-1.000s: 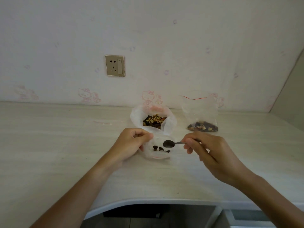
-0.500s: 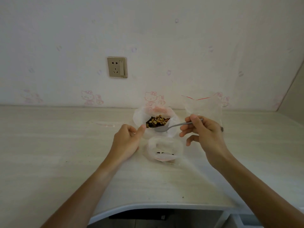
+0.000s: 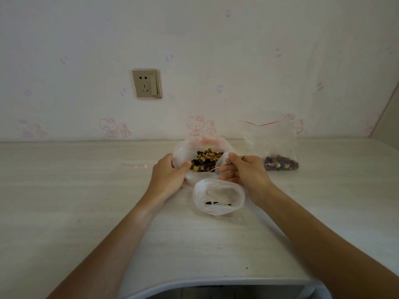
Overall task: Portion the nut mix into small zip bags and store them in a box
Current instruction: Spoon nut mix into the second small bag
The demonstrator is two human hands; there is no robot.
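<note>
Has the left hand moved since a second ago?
Yes. The left hand went from the near small bag away to the big nut bag, gripping its rim.

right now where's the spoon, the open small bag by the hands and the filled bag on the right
spoon (image 3: 216, 168), head view, on the bare handle just past the right hand's fingers
open small bag (image 3: 199, 192), head view, on its left rim
filled zip bag (image 3: 280, 164), head view, on the nut mix at its bottom

No words, numbers or brand names can be read anywhere. The wall (image 3: 216, 50) carries only faint pink cartoon cat drawings (image 3: 195, 125), without lettering.
</note>
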